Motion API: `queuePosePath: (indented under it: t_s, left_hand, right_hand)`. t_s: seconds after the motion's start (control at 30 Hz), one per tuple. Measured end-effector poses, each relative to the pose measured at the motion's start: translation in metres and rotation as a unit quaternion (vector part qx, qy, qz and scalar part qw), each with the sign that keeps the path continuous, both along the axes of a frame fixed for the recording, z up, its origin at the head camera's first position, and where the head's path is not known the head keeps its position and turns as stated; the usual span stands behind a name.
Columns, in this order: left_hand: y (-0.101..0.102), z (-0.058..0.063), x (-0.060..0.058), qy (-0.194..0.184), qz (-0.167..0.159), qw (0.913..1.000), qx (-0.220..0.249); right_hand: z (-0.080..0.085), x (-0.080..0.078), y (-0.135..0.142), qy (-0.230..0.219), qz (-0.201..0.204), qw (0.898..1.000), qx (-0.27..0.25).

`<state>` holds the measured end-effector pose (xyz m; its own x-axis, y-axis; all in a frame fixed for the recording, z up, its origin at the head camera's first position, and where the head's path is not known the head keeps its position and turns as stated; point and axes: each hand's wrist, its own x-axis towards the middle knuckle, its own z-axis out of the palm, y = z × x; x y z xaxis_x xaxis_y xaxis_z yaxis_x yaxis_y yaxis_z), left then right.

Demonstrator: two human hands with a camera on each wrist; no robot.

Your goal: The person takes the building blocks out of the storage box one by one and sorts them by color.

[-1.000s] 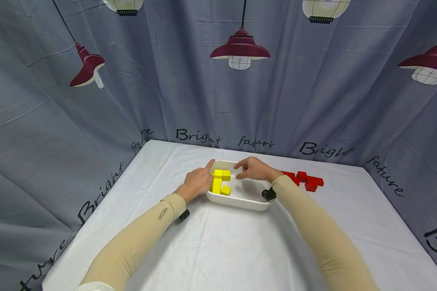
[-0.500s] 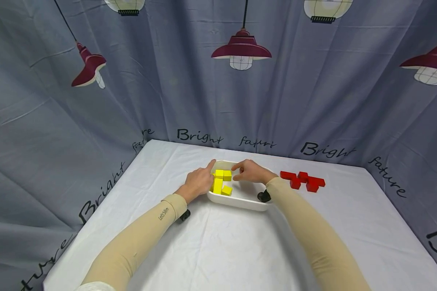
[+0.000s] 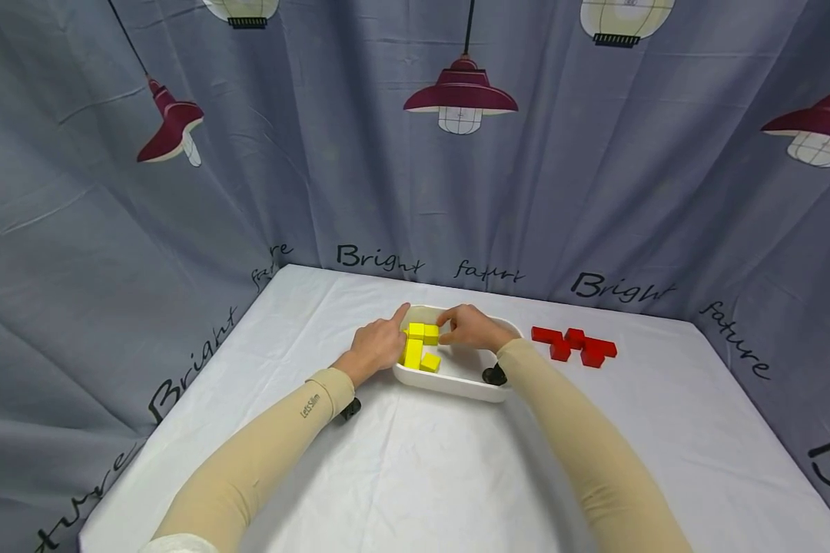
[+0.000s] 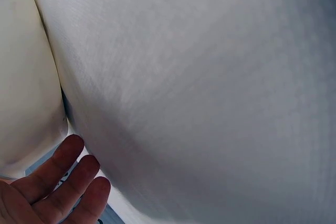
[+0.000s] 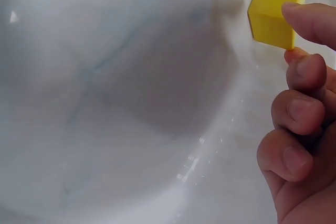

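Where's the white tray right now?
In the head view, the white tray sits toward the far edge of the table, left of the red blocks, with the left hand at its left end.

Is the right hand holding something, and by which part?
The right hand has its thumb at a yellow block's right side; whether it grips the block cannot be told.

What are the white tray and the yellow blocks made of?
The white tray looks like glossy plastic or glazed ceramic: bright highlights run along its inside curve. The yellow blocks seem plastic or painted wood, smooth and evenly coloured; no grain shows.
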<state>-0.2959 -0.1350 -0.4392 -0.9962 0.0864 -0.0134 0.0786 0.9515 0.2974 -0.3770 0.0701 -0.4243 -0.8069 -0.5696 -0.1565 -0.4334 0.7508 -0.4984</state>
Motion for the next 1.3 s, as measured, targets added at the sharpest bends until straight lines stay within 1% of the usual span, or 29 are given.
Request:
queuePosePath:
  t_s: [0.17,0.37,0.6,0.7,0.93,1.13,1.3]
  left_hand:
    - [0.0,0.001,0.0,-0.004,0.003,1.0,0.0]
    - [0.002,0.001,0.001,-0.005,0.001,1.0,-0.001]
    - [0.002,0.0,-0.001,0.013,-0.003,0.9999,-0.008]
    - [0.002,-0.001,-0.001,0.012,-0.001,0.9999,-0.009]
    - [0.001,-0.002,-0.001,0.009,0.002,0.9999,-0.008]
    - [0.001,-0.001,0.0,0.009,0.008,0.9999,-0.003]
    - [0.002,0.0,0.0,0.007,0.003,1.0,0.002]
  right_hand:
    - [-0.001,0.002,-0.003,0.015,-0.005,1.0,0.008]
    - [-0.001,0.004,-0.005,0.014,-0.013,1.0,0.01]
    - [0.003,0.005,-0.003,0.03,0.002,0.999,0.012]
    - [0.005,0.006,-0.002,0.029,0.006,1.0,0.007]
    - [0.008,0.006,0.005,0.031,-0.009,0.999,0.008]
    - [0.015,0.007,0.015,0.027,-0.019,0.999,-0.009]
    - [0.027,0.012,0.025,0.028,-0.019,0.999,-0.013]
